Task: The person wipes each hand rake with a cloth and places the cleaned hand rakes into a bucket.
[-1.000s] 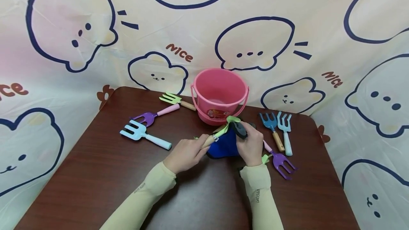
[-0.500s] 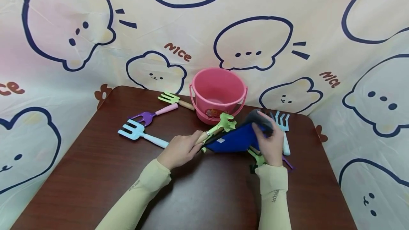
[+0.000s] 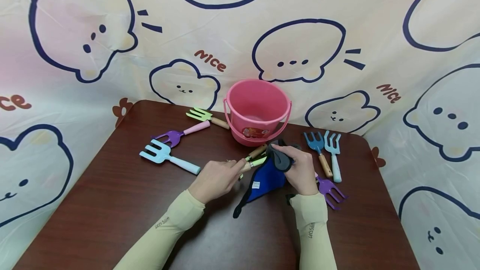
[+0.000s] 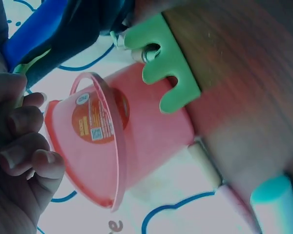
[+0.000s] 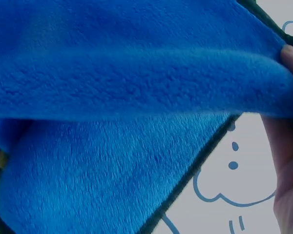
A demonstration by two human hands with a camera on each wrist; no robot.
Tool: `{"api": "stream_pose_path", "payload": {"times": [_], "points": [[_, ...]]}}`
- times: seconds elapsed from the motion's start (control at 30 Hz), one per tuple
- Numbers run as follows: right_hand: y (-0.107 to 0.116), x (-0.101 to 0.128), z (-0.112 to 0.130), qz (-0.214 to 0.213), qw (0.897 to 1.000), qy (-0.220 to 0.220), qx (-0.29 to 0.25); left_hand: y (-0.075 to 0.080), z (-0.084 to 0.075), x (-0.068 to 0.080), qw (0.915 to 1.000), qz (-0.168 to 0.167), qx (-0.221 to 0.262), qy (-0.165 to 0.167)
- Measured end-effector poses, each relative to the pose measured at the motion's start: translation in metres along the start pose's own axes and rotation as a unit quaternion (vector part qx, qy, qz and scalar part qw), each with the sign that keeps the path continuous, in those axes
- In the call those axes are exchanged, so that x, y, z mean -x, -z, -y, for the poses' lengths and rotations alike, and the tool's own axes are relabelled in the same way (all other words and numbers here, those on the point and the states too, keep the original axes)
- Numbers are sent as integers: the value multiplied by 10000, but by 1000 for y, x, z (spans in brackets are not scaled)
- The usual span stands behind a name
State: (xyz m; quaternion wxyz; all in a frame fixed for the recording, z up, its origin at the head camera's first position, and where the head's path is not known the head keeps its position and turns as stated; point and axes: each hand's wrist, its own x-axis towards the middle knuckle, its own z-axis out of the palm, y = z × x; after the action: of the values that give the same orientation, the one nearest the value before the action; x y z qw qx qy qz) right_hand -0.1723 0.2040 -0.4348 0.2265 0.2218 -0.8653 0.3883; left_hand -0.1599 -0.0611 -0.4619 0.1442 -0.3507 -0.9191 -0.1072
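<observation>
Left hand (image 3: 215, 178) pinches the wooden handle of a green fork (image 3: 254, 162) between curled fingers; the tines point right, into the blue cloth (image 3: 264, 182). Right hand (image 3: 301, 170) grips the cloth's grey side, fingers curled over the fork head, which the cloth hides. Pink bucket (image 3: 258, 109) stands just beyond. Far left lie three forks (image 3: 168, 153); right of the hand, a blue fork (image 3: 316, 147) and a purple fork (image 3: 330, 188).

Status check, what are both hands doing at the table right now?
Left hand grips green fork's handle. Right hand holds blue cloth over its head. Pink bucket just behind; nothing blocking.
</observation>
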Motion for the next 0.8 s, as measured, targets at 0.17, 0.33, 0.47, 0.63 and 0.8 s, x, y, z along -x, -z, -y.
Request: {"api": "stream_pose_path", "payload": {"times": [0.17,0.33,0.47,0.63,0.8], "points": [[1,1,0,103,9998,-161,52,-3,0,1,9999,66,60,47],[-6,-1,2,-271,9990,33,353,-4,-3,0,9997,104,44,234],[-9,-3,3,-454,9982,-11,397,-2,-5,0,9989,113,186,403],[-6,-3,3,-531,9982,-124,230,-2,-8,-1,9974,96,413,580],[1,-2,-2,-522,9983,-202,141,-3,-16,0,9945,47,706,771]]}}
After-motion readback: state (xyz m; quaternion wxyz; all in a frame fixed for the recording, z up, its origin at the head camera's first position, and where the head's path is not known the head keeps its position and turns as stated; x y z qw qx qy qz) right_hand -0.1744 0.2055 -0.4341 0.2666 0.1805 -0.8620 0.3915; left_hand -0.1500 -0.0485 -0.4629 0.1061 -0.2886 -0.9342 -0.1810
